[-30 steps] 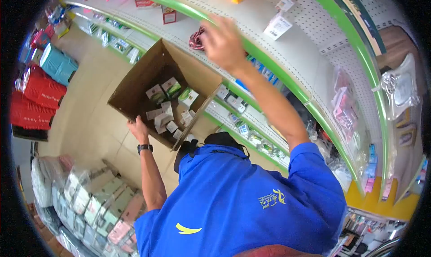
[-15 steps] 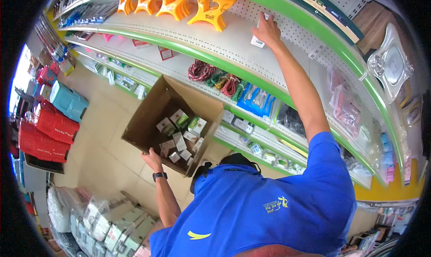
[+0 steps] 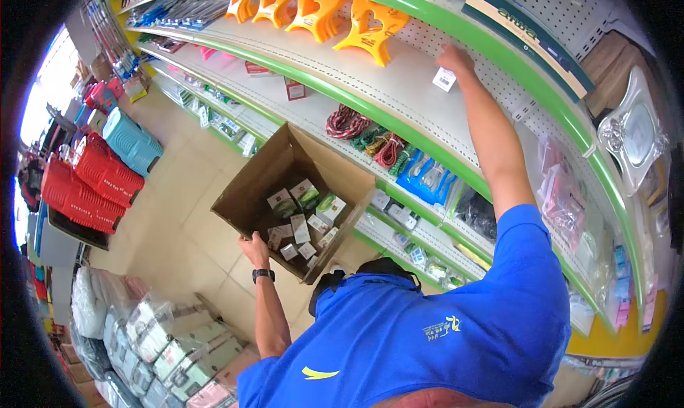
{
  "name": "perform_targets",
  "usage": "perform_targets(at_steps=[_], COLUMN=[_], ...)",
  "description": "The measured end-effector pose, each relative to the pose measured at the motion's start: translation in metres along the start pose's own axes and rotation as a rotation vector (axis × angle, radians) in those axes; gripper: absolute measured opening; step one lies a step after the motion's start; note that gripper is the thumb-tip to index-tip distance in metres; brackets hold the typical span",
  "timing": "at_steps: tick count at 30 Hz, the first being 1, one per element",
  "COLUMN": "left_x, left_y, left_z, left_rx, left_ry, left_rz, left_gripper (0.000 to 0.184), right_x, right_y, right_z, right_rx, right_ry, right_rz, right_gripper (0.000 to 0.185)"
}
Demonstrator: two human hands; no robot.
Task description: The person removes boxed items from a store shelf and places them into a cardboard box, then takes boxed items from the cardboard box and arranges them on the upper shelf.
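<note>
My left hand (image 3: 254, 251) is closed on the near-left rim of an open cardboard box (image 3: 246, 194), which tilts toward me. Inside lie several small white boxes (image 3: 300, 228) and green-and-white packages (image 3: 330, 208). Stretched out over the upper shelf (image 3: 420, 80), my right hand (image 3: 457, 59) has its fingers curled around a small white box (image 3: 444, 79) with a printed label. The hand hides part of that box, so I cannot tell whether it touches the shelf.
Orange heart-cutout stools (image 3: 370, 30) stand left of my right hand. Coiled ropes (image 3: 347, 122) and blue packs (image 3: 426, 176) fill a lower shelf. A dark green box (image 3: 527, 38) lies above. Red baskets (image 3: 107, 173) and wrapped goods (image 3: 178, 351) stand along the left.
The view has shifted, so the shelves and cardboard box appear farther right and lower. My right hand's fingers, stretched upward before, are now curled in above the small white box.
</note>
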State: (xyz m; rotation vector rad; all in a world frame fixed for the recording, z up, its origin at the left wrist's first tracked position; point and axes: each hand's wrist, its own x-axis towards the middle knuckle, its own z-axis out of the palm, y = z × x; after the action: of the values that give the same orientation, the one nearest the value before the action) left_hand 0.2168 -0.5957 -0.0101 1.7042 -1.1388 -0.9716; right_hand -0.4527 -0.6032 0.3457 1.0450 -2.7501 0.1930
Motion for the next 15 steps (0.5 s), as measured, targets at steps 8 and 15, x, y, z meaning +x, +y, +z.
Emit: perform_targets(at_steps=[8,15], left_x=[0.004,0.013], left_y=[-0.014,-0.024], left_z=[-0.001,0.001], left_rx=[0.024,0.036], left_ry=[0.026,-0.055], left_rz=[0.074,0.031], left_gripper=[0.052,0.064], right_x=[-0.06,-0.239], right_y=[-0.02,-0.107], right_z=[-0.01,-0.064], right_rx=[0.136,0.586], right_ry=[0.219,0.304], right_rz=[-0.184,-0.876], right_gripper=[0.056,0.044])
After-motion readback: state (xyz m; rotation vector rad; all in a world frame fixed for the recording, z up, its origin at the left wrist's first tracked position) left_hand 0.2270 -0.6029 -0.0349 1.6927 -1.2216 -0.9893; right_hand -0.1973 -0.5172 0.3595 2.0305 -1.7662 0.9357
